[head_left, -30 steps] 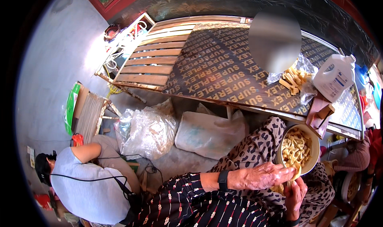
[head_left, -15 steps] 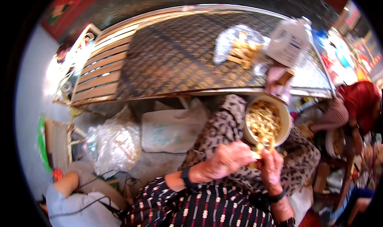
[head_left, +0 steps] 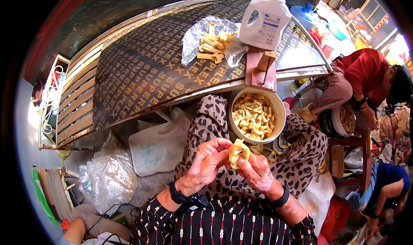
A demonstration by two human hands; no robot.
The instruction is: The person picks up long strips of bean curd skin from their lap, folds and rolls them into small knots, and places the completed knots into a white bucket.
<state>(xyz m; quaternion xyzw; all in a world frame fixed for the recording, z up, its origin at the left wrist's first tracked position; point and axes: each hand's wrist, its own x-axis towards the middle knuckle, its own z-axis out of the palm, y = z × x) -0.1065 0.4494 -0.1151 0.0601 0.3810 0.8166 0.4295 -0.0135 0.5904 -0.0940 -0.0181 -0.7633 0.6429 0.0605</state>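
Both hands meet in front of my lap around a pale yellow flat strip (head_left: 238, 153), which looks like tofu skin and is bent into a loop. My left hand (head_left: 207, 161) pinches its left side between thumb and fingers. On the other side, my right hand (head_left: 255, 171) grips the loop's lower right, thumb in front. Just beyond them a round white bucket (head_left: 282, 111) stands between my knees. It holds many folded or knotted yellow strips (head_left: 254, 116). A few loose strips (head_left: 269, 153) lie by the bucket's near side, partly hidden by my right hand.
A low table (head_left: 142, 85) carries an open plastic bag of strips (head_left: 214, 44), a white jug (head_left: 266, 23) and a pink board with a wooden block (head_left: 260, 70). Filled sacks (head_left: 159, 146) lie beneath. At right, a person in red (head_left: 365, 70) bends near another bucket (head_left: 337, 120).
The view has swung, so table and bucket sit further left. My hands have drawn back from the bucket's near rim, and the strip between them now shows as a loop.
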